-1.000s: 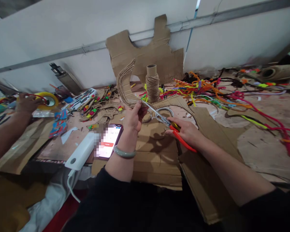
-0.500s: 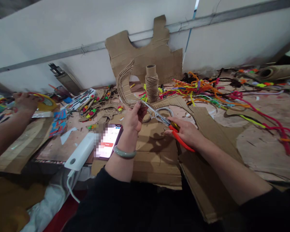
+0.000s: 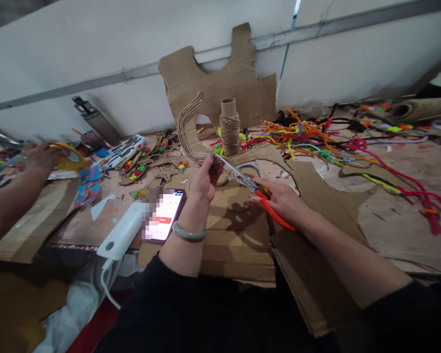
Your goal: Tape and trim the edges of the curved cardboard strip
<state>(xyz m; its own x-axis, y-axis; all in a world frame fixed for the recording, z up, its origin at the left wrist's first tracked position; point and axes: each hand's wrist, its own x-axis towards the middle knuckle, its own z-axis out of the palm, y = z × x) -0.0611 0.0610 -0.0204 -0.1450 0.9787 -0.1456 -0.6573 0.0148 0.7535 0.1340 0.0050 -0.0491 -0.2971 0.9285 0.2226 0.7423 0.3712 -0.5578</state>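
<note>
My left hand pinches the lower end of a crescent-shaped cardboard piece with rows of jute twine along its curve. My right hand is closed round the red handles of a pair of scissors. The scissor blades point up and left, their tips beside my left fingertips at the crescent's lower end. Whether the blades touch the twine, I cannot tell. Just behind stands a spool of jute twine, upright on its cardboard tube. A roll of tape lies behind the blades.
Cut cardboard covers the table before me. A lit phone and a white power bank lie left, near twine ornaments. Coloured pipe cleaners are heaped right. Another person's hand is beside yellow tape at far left.
My hands, the crescent and the scissors keep nearly the same pose. The view has shifted very slightly. At far left, the other person's hand has moved a little.
</note>
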